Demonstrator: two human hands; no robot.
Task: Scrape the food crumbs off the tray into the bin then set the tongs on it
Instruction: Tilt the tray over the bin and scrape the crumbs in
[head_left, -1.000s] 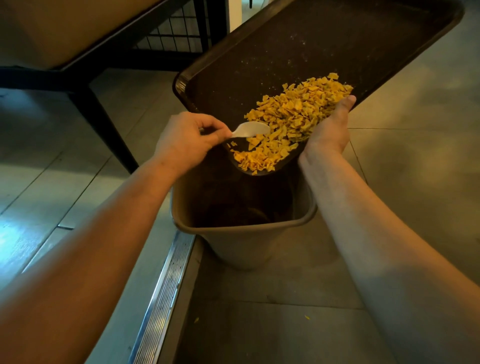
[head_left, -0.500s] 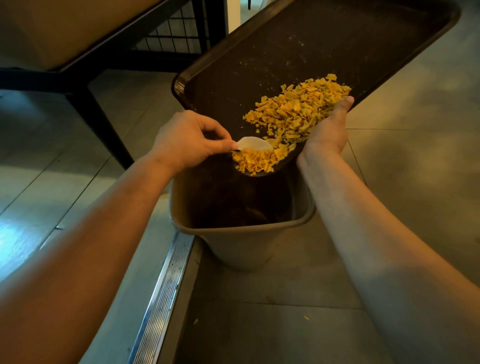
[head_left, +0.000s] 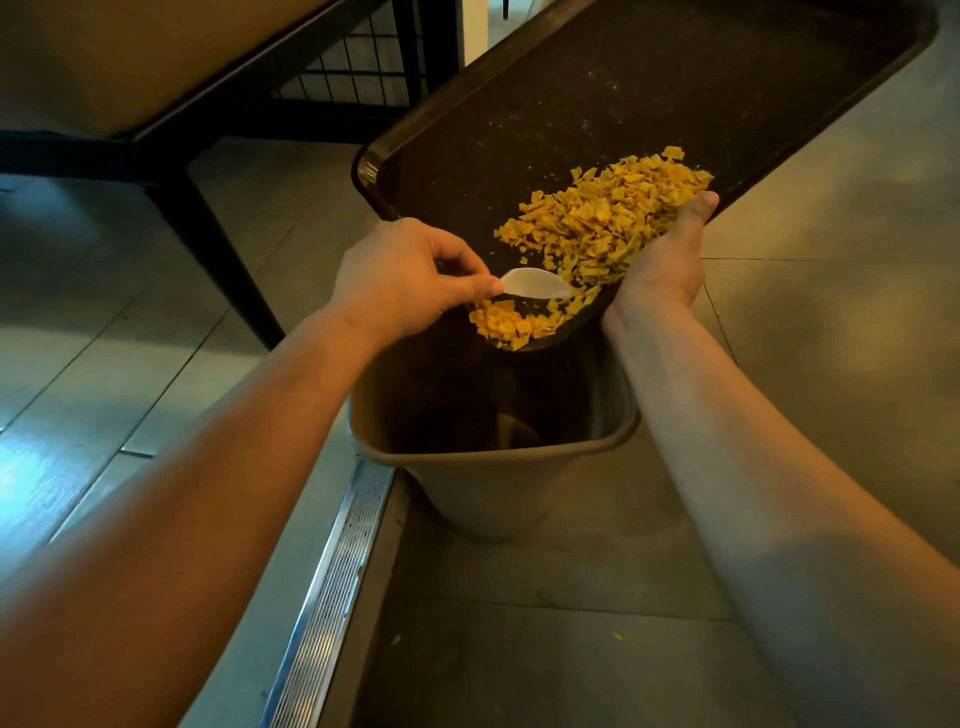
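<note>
While tilted above the bin (head_left: 488, 457), crumb-laden tray (head_left: 649, 83) beside table leg (head_left: 218, 239).

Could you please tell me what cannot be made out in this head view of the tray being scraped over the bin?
- Tongs: only a white tip shows; the left hand hides the rest.
- Tray: its far corner is cut off by the top edge.
- Right hand: its fingers are hidden under the tray.
- Bin: the inside is too dark to show its contents.
- Crumbs: too blurred to tell what food.
</note>
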